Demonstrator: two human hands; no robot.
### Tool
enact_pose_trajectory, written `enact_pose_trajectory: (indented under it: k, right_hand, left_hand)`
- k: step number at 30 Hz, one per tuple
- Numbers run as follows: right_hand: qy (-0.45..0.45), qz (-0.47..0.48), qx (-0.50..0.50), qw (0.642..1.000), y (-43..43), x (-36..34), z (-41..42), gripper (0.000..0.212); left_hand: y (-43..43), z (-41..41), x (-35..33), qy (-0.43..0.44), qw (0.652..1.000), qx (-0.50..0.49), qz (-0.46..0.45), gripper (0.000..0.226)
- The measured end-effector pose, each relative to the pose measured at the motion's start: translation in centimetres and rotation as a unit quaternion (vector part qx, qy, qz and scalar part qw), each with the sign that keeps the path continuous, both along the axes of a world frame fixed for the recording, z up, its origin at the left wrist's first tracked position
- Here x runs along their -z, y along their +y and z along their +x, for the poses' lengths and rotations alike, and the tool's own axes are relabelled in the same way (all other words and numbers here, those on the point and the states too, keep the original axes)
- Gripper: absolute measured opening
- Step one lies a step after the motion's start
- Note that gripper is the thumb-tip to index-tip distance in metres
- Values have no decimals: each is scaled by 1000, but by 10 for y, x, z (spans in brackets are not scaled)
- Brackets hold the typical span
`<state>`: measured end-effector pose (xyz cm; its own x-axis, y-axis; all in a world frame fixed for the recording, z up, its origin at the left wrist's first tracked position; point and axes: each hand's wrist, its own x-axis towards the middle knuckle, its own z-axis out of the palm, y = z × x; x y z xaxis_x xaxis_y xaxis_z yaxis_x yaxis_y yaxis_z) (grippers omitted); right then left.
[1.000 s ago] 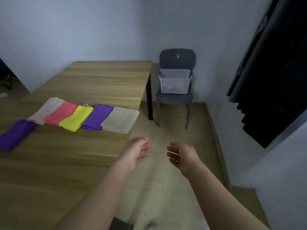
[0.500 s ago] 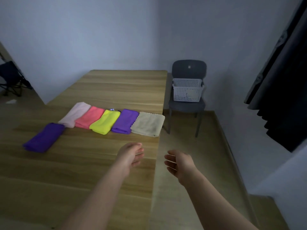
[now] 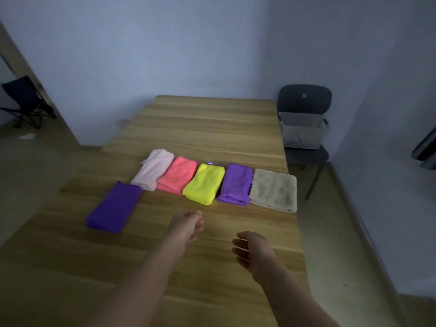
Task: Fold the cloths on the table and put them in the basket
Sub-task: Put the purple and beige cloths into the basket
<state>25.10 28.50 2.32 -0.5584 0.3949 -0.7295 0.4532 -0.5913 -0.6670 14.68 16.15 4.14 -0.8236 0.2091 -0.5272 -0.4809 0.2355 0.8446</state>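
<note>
Folded row: five folded cloths lie side by side across the middle of the table (image 3: 200, 123), each touching the next: a pale pink cloth (image 3: 154, 172), a coral cloth (image 3: 178, 178), a yellow cloth (image 3: 204, 184), a violet cloth (image 3: 236, 184), and a beige cloth (image 3: 273, 190) at the table's right edge.
Sixth cloth: a dark purple cloth (image 3: 114, 207), also folded, lies nearer the front edge, its far corner just beside the pale pink one.
Left hand (image 3: 186, 224): over bare wood just in front of the yellow cloth, fingers loosely curled, holding nothing.
Right hand (image 3: 252, 250): nearer the front and right edges, palm turned inward, fingers relaxed and slightly bent, holding nothing.
Basket (image 3: 302, 133): a white perforated basket on a dark chair (image 3: 304, 97) beyond the right edge, near the far right corner; its contents cannot be seen.
Around: a folding camp chair (image 3: 23, 100) stands on the floor far left; a dark curtain (image 3: 427, 149) shows at the right.
</note>
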Motion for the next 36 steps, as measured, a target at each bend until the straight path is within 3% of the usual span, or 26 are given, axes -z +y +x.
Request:
enact_pose_trajectory:
  k: [6,10,15,18,21,23,27,32,36]
  right_hand:
    - [-30,14,-53,998,-33,19,-40,10]
    - [-51,39,-66,996,-57,25,-67,9]
    - [-69,80,-50,993,-93,39,-118,8]
    - [-95,132,-53,985,-123,52,-152,7]
    - [-107,165,-57,979,-151,67,-176,9]
    - [-124,187,-56,973,-161,70,-182,10]
    - [-155,215,-59,962,-162,67,-186,13]
    - [-152,248,-45,956,-176,65,-186,37]
    - [-113,213,-10,970,-183,56,-176,47]
  left_hand:
    - [-51,-37,11,20,999,-33,-30,15]
    - [-95,-81,13,156,968,-28,-195,11]
    - [-145,-159,40,248,920,42,-301,24]
    - [-171,-195,57,242,909,71,-331,48]
    - [-196,-221,77,160,938,54,-302,75]
    - [-207,-229,89,133,939,85,-305,84]
    - [-205,-223,103,151,941,144,-267,80]
    - [-181,-184,104,195,907,248,-280,78]
    - [-151,-158,103,158,927,284,-189,56]
